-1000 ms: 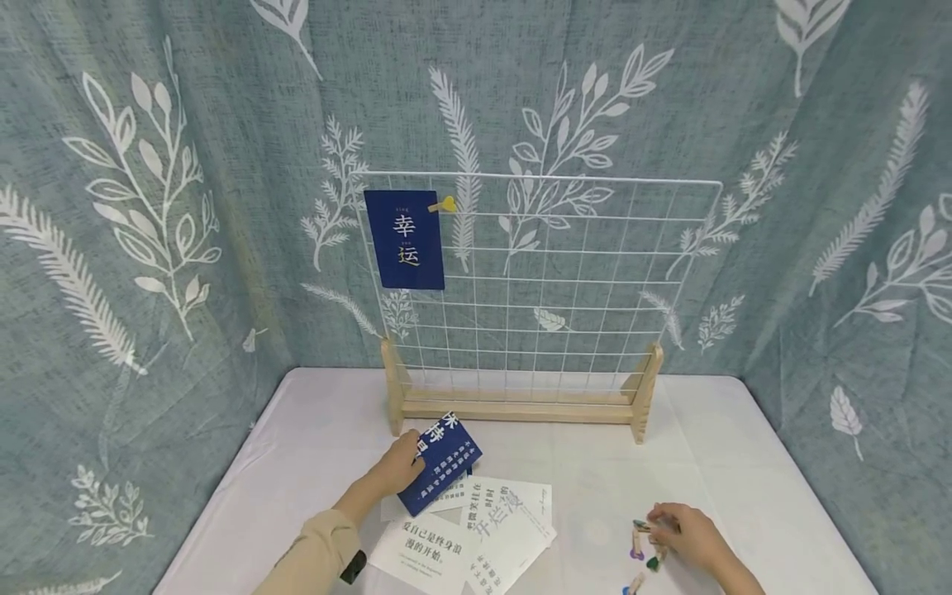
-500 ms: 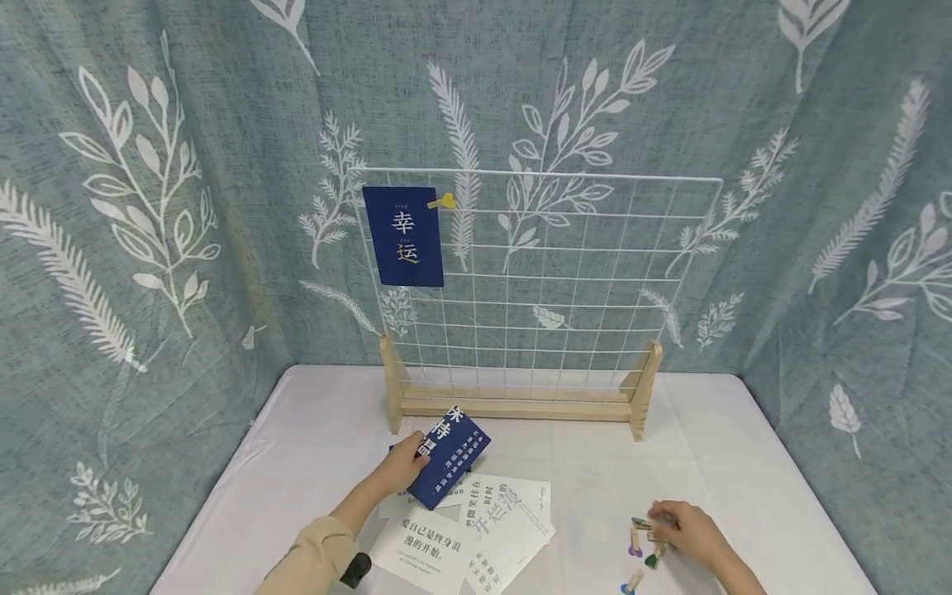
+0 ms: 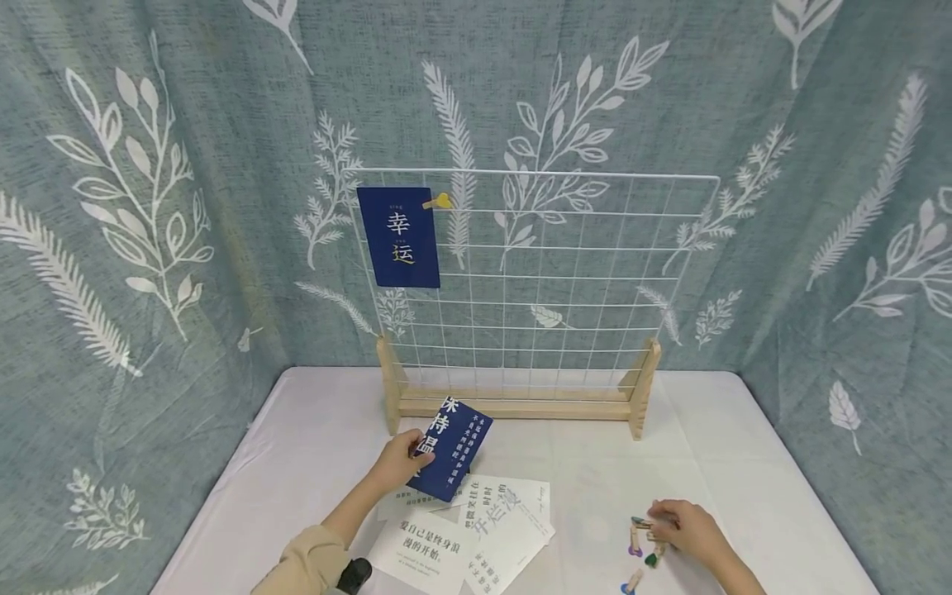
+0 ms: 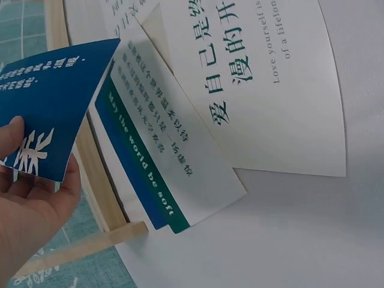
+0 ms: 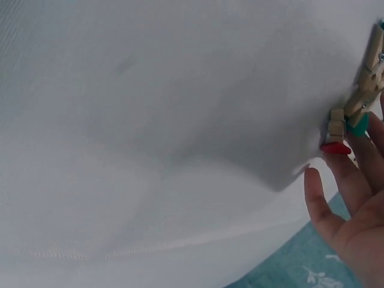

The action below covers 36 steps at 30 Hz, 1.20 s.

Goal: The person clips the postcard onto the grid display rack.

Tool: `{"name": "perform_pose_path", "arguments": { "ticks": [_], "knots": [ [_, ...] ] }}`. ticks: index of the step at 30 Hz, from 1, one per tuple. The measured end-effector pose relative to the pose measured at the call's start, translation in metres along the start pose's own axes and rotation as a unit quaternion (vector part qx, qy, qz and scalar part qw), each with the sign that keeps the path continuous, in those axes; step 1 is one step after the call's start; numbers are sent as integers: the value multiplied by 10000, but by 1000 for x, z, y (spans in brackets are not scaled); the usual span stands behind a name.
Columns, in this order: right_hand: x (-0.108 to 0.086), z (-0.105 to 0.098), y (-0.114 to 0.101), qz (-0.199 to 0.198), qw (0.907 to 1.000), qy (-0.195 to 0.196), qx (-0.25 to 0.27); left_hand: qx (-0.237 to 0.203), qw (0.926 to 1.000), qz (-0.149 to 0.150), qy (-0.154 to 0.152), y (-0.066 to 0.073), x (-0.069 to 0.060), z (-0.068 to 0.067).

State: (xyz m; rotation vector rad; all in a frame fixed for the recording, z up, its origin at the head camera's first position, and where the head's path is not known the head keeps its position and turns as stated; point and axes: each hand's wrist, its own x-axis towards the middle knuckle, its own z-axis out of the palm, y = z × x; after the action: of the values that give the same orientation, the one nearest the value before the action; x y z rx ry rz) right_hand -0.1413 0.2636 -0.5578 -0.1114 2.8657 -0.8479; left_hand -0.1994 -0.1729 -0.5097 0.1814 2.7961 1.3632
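Dark blue card, lettered in white, is pinched in the left hand on my head feed, tilted above white printed cards on the white-covered table. Behind them I see a white wire grid on a wooden base; a second blue card hangs at its upper left, a yellow clip at that card's top right corner. The right hand is down among small wooden clips, well apart from the left.

On the left wrist feed, the thumb lies on the card's printed face, fingers beneath. Just beside it I can read "May the world be soft" on a green strip along a white card's edge.

The right wrist feed shows me a red-tipped clip and a green-tipped one beside the fingers (the frame cuts off part of the hand), so I cannot tell whether they grasp anything.
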Motion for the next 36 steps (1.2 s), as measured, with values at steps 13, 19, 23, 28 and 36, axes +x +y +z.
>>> {"name": "perform_pose_path", "arguments": {
  "ticks": [13, 19, 23, 28, 36],
  "knots": [
    [-5, -5, 10, 213, 9990, 286, -270, -949, 9927, 166, 723, 21, -1, -12],
    [-5, -3, 15, 474, 9981, 323, -202, -1314, 9880, 52, 813, 32, -1, -18],
    [-5, -2, 18, 851, 9963, 97, 10, -1637, 9823, -33, 914, 38, -1, -19],
    [-6, -1, 19, 1011, 9944, 51, 316, -2056, 9730, -181, 1031, 45, 0, -19],
    [-2, -5, 18, 1109, 9919, -175, 591, -2311, 9663, -208, 1114, 58, 2, -23]
  ]
}}
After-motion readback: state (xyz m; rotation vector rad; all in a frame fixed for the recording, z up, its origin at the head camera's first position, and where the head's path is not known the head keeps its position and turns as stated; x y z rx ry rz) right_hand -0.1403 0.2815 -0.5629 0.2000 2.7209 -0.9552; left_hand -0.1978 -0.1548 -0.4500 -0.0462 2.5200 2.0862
